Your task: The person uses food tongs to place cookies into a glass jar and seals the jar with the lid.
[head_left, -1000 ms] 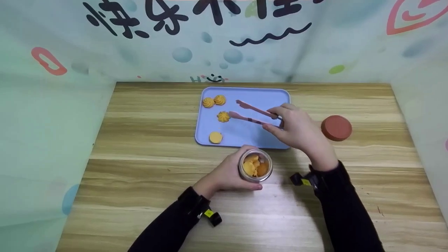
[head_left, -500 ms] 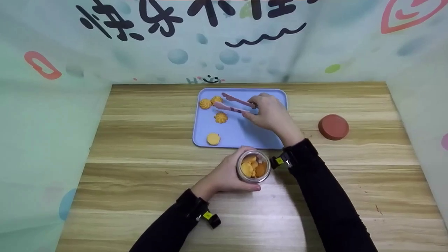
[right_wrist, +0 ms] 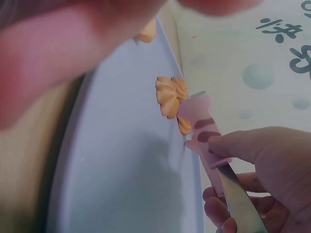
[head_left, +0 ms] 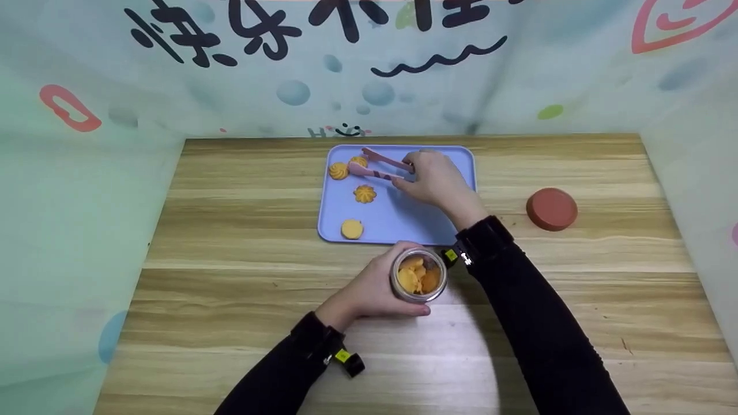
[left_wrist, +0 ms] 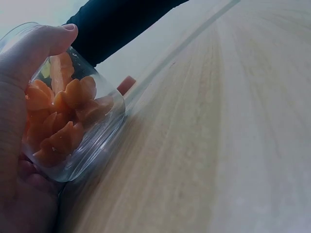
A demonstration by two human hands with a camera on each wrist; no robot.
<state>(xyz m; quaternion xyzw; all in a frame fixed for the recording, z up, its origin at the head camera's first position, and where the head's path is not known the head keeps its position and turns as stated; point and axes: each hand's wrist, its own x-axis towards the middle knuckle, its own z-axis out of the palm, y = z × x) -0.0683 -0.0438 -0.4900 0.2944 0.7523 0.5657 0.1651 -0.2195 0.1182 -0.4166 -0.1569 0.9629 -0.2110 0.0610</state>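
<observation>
My left hand [head_left: 375, 286] grips a clear glass jar [head_left: 436, 293] that stands lidless in front of the tray. Inside the jar are several golden cookies [left_wrist: 63, 107], seen through its wall in the left wrist view. My right hand [head_left: 436, 180] holds pink tongs [head_left: 377, 173] over the blue tray [head_left: 403, 222], their tips apart around the cookie [head_left: 358, 159] at the back left. Beside it lies another swirled cookie [head_left: 338, 170]. A flower-shaped cookie [head_left: 364, 193] sits nearer the tray's middle, and a flat round cookie [head_left: 351, 229] lies near its front edge.
A reddish-brown round lid [head_left: 552, 208] lies on the wooden table [head_left: 230, 230] to the right of the tray. A patterned cloth backdrop [head_left: 242, 98] rises at the table's back and sides.
My right hand has moved left and back with the tongs, from beside the flower-shaped cookie to the back-left cookie. The left hand keeps its hold on the jar.
</observation>
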